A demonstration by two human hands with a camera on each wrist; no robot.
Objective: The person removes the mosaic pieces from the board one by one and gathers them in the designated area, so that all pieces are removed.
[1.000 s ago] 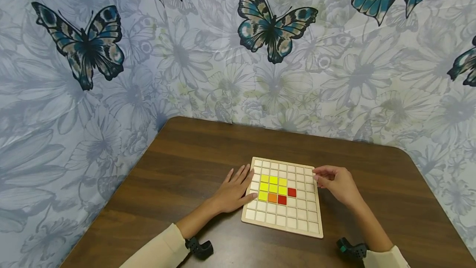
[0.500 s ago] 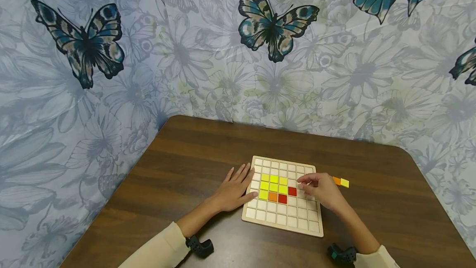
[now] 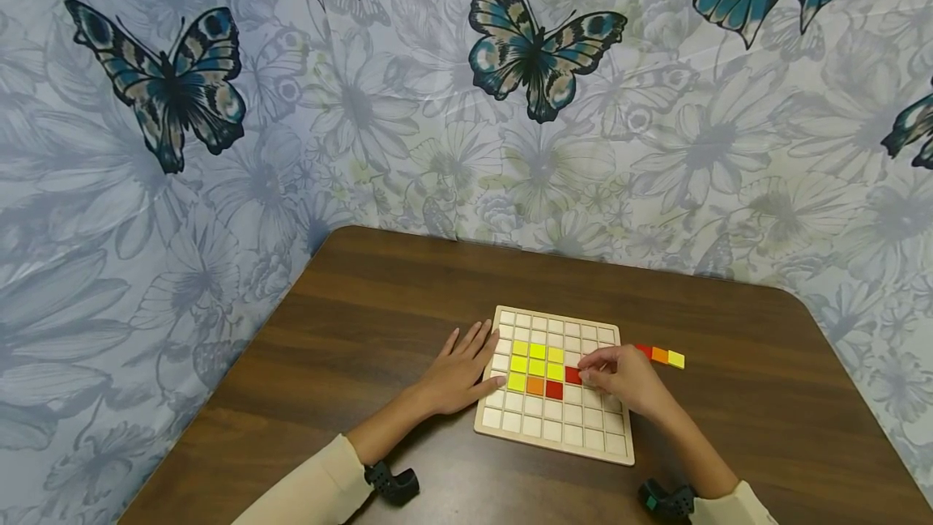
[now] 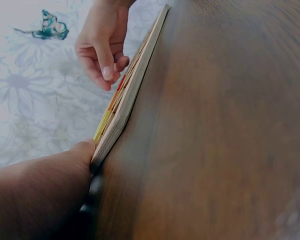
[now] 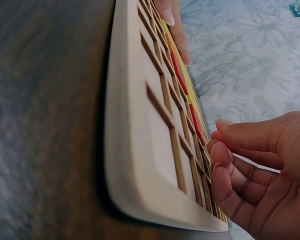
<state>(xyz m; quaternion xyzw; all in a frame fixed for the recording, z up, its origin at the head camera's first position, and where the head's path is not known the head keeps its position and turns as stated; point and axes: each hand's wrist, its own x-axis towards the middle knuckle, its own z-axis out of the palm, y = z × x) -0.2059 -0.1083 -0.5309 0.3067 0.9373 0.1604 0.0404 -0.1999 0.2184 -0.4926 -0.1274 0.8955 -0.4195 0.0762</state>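
Note:
On the wooden grid board [image 3: 554, 436] lies a group of square tiles. Several yellow tiles [image 3: 536, 369] sit on its left half, with an orange tile [image 3: 534, 386] and a red tile [image 3: 554, 390] below them. My left hand [image 3: 461, 375] rests spread along the board's left edge, thumb on the rim. My right hand [image 3: 628, 379] hovers over the board's right half. Its loosely bent fingertips are beside a second red tile [image 3: 573, 375]; whether they touch it is unclear. No tile is visible between the thumb [image 5: 235, 131] and fingers.
Just right of the board lie a red tile [image 3: 643, 351], partly behind my hand, an orange tile [image 3: 659, 356] and a yellow tile [image 3: 676, 360] in a row. The brown table [image 3: 350, 306] meets a butterfly-patterned backdrop [image 3: 408, 128].
My right hand has moved left from the board's right edge to beside the red tile, uncovering the row of tiles to the right. My left hand has stayed put.

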